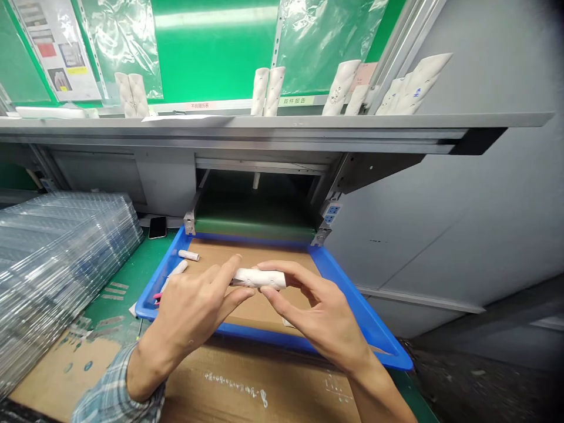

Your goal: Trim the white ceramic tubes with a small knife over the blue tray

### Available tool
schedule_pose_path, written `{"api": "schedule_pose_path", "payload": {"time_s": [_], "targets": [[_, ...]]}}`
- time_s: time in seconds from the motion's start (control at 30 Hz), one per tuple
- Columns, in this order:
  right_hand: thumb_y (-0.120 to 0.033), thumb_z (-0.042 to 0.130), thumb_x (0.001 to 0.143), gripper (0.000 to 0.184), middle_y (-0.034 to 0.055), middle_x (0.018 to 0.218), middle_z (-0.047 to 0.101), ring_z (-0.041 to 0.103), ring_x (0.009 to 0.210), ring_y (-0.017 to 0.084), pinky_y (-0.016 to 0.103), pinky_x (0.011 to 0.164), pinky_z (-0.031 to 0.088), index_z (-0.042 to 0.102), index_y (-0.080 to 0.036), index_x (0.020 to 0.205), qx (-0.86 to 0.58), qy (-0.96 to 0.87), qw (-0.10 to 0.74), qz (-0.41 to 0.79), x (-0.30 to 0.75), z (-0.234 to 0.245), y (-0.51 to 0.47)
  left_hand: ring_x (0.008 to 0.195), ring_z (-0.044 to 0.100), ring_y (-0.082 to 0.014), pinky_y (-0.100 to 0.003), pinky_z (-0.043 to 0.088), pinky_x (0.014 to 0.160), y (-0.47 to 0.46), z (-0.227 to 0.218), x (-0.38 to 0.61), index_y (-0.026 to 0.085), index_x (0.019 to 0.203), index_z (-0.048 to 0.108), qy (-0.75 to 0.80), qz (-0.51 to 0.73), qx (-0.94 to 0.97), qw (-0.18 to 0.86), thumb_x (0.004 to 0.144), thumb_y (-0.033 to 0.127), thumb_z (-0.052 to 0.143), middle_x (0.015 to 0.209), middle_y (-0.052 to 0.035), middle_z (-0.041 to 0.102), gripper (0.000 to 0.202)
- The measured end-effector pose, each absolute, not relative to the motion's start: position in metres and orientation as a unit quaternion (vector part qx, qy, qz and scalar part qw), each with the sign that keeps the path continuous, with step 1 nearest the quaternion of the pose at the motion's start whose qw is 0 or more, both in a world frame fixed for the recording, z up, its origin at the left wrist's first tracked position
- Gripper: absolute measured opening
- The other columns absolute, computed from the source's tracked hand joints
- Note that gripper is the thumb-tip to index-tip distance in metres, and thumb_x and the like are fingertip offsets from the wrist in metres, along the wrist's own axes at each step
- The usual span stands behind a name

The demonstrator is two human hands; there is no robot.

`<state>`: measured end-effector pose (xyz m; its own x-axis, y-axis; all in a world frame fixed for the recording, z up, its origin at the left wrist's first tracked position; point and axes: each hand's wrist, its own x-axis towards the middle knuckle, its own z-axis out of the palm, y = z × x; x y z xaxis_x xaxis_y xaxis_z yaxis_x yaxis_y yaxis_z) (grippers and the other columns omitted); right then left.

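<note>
At far left, a tall stack of clear plastic trays (57, 276) leans on the green bench (115, 264), with a phone (157, 227) lying just beyond it. A cardboard sheet (77, 370) covers the near edge of the bench.

Our left hand (194, 311), coming from a plaid sleeve (118, 390), is spread open around the left end of a white tube (259, 278). Its index finger sits above and its thumb below, and we cannot tell whether they grip. Our right hand (317, 311) has its fingers (291, 276) and thumb pinched together on the tube's right half. The tube lies level, held in the air above a blue plastic tray (335, 273) lined with brown cardboard.

In the tray, beyond our hands, lie two shorter white tubes (188, 255), one of them partly behind our left hand. Above, a grey shelf (273, 121) carries upright white moulded pieces (267, 91), with blue power sockets (331, 214) below its right end.
</note>
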<state>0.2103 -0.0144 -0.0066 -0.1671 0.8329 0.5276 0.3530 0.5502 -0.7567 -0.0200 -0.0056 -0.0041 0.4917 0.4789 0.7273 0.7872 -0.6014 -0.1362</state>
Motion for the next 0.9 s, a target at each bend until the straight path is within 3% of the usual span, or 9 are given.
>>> {"api": "schedule_pose_path", "payload": {"time_s": [0.13, 0.47, 0.9], "targets": [[-0.033, 0.079, 0.095, 0.021, 0.0017, 0.111, 0.084, 0.079, 0.096, 0.023, 0.033, 0.086, 0.064, 0.079, -0.028, 0.116, -0.406, -0.731, 0.501, 0.223, 0.2086, -0.0059, -0.0160, 0.072, 0.081, -0.0214, -0.032, 0.046, 0.062, -0.0060, -0.0030, -0.0195, 0.014, 0.133, 0.065, -0.386, -0.324, -0.840, 0.203, 0.117, 0.053, 0.030, 0.095, -0.0074, 0.086, 0.055], [-0.026, 0.076, 0.095, 0.020, -0.0007, 0.111, 0.084, 0.079, 0.095, 0.020, 0.029, 0.087, 0.064, 0.078, -0.028, 0.115, -0.398, -0.747, 0.496, 0.193, 0.2072, -0.0013, -0.0184, 0.076, 0.082, -0.0238, -0.034, 0.044, 0.054, -0.0091, -0.0032, -0.0194, 0.016, 0.133, 0.067, -0.415, -0.282, -0.851, 0.158, 0.117, 0.055, 0.029, 0.101, -0.0059, 0.086, 0.056], [-0.022, 0.077, 0.095, 0.022, -0.0033, 0.109, 0.084, 0.077, 0.091, 0.015, 0.024, 0.086, 0.064, 0.078, -0.028, 0.116, -0.380, -0.748, 0.510, 0.189, 0.2067, -0.0042, -0.0184, 0.062, 0.078, -0.0210, -0.035, 0.034, 0.048, -0.0081, -0.0035, -0.0193, 0.014, 0.133, 0.069, -0.410, -0.261, -0.847, 0.215, 0.117, 0.053, 0.028, 0.092, -0.0075, 0.085, 0.059]]}}
